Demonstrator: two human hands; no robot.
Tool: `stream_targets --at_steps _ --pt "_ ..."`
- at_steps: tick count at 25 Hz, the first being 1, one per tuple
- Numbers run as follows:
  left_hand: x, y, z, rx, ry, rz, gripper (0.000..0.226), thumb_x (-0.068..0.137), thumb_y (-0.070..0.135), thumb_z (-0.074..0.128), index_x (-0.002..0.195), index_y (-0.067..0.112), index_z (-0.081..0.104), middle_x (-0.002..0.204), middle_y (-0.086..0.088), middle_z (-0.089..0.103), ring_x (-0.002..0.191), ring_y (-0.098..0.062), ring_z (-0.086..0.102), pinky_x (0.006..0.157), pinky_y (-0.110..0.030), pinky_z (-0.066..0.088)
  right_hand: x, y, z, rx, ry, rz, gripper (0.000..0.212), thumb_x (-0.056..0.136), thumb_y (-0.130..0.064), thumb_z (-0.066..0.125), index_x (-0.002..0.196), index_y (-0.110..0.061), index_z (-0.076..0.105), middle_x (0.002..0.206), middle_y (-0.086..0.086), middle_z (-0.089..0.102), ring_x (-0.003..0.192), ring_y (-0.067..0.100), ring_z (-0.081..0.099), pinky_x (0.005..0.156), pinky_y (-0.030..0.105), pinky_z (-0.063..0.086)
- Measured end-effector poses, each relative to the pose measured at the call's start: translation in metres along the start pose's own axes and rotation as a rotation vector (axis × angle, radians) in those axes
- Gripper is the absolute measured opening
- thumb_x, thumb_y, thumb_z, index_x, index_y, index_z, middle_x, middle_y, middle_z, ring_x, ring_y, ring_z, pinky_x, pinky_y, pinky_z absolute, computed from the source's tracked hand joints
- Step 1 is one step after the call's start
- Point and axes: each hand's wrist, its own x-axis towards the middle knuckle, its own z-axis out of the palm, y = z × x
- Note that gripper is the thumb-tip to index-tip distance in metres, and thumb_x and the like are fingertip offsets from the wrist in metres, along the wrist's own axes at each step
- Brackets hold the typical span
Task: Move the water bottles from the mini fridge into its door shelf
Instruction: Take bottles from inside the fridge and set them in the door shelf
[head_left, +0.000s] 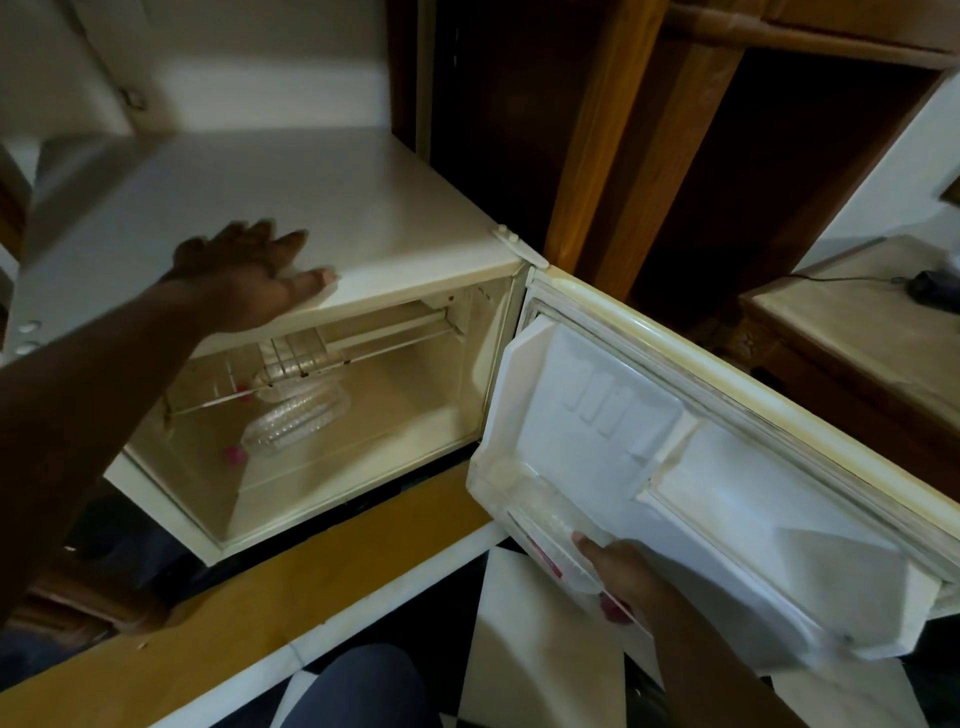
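Note:
The cream mini fridge (311, 208) stands open, its door (727, 467) swung out to the right. Inside, on the fridge floor, lie two clear ribbed water bottles (296, 421) with pink caps, partly under a wire rack (332, 358). My left hand (254, 275) rests flat on the fridge top near its front edge, fingers apart, holding nothing. My right hand (618, 577) grips a clear bottle with a pink label and cap (550, 545), lying in the door shelf (498, 499) at the door's lower edge. The bottle is partly hidden by the shelf rail.
A dark wooden cabinet (649, 130) rises behind the door. A low wooden table (852, 332) with a dark object and cable stands at the right. A yellow wooden strip (311, 587) and black-and-white floor tiles lie below the fridge. My knee (363, 686) shows at bottom centre.

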Motion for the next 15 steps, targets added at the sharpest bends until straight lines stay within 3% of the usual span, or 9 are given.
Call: stream_targets --at_steps 4,6,9,13,15 --pt "-0.003 0.003 -0.001 -0.01 -0.015 -0.011 0.103 0.071 0.092 0.011 0.158 0.037 0.016 0.168 -0.002 0.01 0.153 -0.024 0.007 0.119 -0.053 0.01 -0.008 -0.028 -0.004 0.246 0.191 -0.133 0.048 0.082 -0.05 0.072 0.103 -0.009 0.064 0.076 0.004 0.056 0.058 0.016 0.048 0.055 0.028 0.04" --pt "-0.004 0.004 -0.003 -0.022 -0.019 -0.025 0.103 0.071 0.092 0.013 0.158 0.037 0.016 0.168 -0.001 0.009 0.153 -0.023 0.007 0.119 -0.052 0.009 -0.017 -0.048 0.001 0.427 0.204 -0.241 0.044 0.079 -0.033 0.08 0.112 -0.009 0.063 0.089 0.003 0.056 0.071 0.017 0.052 0.062 0.028 0.043" --pt "-0.005 0.004 -0.003 -0.014 -0.016 -0.024 0.098 0.075 0.09 0.015 0.158 0.037 0.015 0.168 -0.001 0.009 0.153 -0.023 0.006 0.12 -0.051 0.008 -0.037 -0.059 0.017 0.512 0.319 -0.391 0.06 0.075 -0.013 0.085 0.127 -0.014 0.056 0.117 0.002 0.055 0.101 0.019 0.056 0.082 0.028 0.049" --pt "-0.006 0.004 -0.002 -0.021 -0.022 -0.026 0.096 0.077 0.089 0.017 0.158 0.038 0.014 0.169 0.0 0.006 0.153 -0.022 0.004 0.12 -0.051 0.006 -0.04 -0.072 0.026 0.465 0.405 -0.524 0.068 0.071 -0.018 0.088 0.129 -0.013 0.053 0.119 0.003 0.053 0.108 0.024 0.055 0.091 0.036 0.051" --pt "-0.006 0.005 -0.002 -0.024 -0.023 -0.028 0.096 0.076 0.09 0.016 0.157 0.038 0.014 0.169 0.001 0.006 0.153 -0.022 0.003 0.12 -0.051 0.006 -0.039 -0.087 0.029 0.348 0.437 -0.593 0.062 0.068 -0.025 0.091 0.12 -0.01 0.061 0.116 0.006 0.056 0.108 0.024 0.054 0.096 0.042 0.051"
